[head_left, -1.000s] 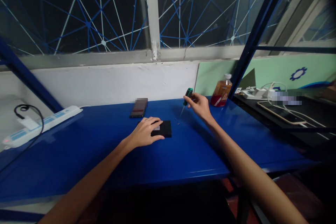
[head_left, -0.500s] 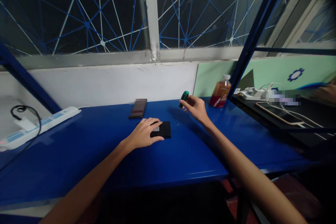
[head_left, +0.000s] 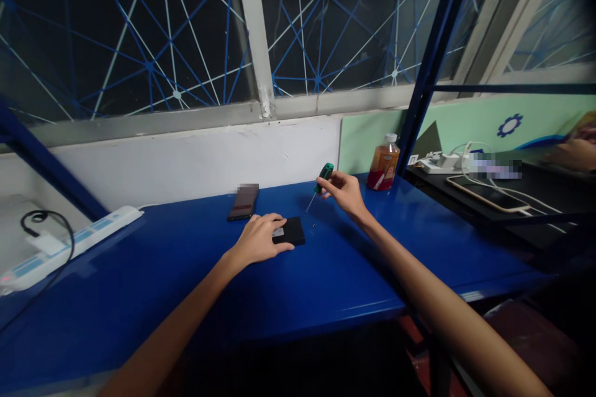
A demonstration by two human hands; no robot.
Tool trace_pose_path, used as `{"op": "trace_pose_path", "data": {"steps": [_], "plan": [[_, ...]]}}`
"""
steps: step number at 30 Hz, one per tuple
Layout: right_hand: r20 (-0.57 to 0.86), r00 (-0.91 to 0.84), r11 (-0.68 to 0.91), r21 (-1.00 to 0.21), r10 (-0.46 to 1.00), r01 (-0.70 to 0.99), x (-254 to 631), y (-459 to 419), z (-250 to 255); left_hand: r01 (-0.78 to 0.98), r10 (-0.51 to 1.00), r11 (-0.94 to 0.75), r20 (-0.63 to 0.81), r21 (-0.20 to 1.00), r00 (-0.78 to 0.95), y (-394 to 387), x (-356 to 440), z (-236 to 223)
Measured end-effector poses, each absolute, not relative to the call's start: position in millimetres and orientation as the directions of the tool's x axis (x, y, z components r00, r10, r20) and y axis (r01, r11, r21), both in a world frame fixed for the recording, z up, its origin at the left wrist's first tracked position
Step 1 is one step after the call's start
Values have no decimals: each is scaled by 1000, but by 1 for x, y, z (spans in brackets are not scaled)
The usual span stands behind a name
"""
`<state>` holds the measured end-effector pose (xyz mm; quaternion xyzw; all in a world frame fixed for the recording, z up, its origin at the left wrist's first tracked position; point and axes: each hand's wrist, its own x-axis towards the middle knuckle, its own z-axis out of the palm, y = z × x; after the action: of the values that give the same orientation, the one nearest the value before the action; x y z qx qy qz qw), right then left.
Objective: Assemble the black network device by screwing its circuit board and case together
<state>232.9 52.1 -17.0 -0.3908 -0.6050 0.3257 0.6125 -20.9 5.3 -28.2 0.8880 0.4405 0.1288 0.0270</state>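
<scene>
My right hand (head_left: 343, 191) is closed in a pinch on a screwdriver (head_left: 324, 177) with a green and black handle. Its thin shaft slants down to the left, with the tip close to the far right corner of a flat black box (head_left: 294, 232). Whether the tip touches anything I cannot tell. Over the box's left part lies my left hand (head_left: 259, 238), thumb along the near edge and fingers across the top, holding it on the table. A pale label shows beside the fingers. Tiny screw-like bits (head_left: 313, 225) lie just right of the box.
A dark phone (head_left: 244, 201) lies on the blue table (head_left: 209, 298) behind my left hand. A drink bottle (head_left: 383, 162) stands at the back right. At left is a white power strip (head_left: 79, 242). Another person's hand (head_left: 577, 154) shows far right, beyond a charging phone (head_left: 488, 193).
The view has shifted and tilted slightly. The screwdriver has turned so its shaft now shows clearly, pointing down near the box. My left hand keeps its hold on the box.
</scene>
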Motion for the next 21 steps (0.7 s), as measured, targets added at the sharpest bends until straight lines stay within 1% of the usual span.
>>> {"op": "trace_pose_path", "data": {"steps": [2, 5, 9, 11, 16, 21], "plan": [[483, 62, 482, -876, 873, 34, 232, 52, -17, 786, 804, -591, 213, 183, 555, 7, -18, -25], [476, 70, 478, -878, 877, -19, 231, 50, -15, 790, 826, -561, 232, 248, 514, 11, -11, -22], [459, 72, 463, -883, 886, -75, 226, 45, -12, 749, 825, -553, 368, 365, 430, 17, 4, -27], [454, 59, 457, -884, 889, -96, 224, 42, -11, 739, 828, -540, 412, 402, 381, 17, 10, -33], [466, 33, 467, -878, 884, -110, 219, 36, -8, 704, 800, -562, 502, 434, 328, 14, 12, -40], [478, 43, 479, -866, 877, -142, 216, 33, -6, 659, 762, -605, 564, 446, 319, 14, 11, -36]]}}
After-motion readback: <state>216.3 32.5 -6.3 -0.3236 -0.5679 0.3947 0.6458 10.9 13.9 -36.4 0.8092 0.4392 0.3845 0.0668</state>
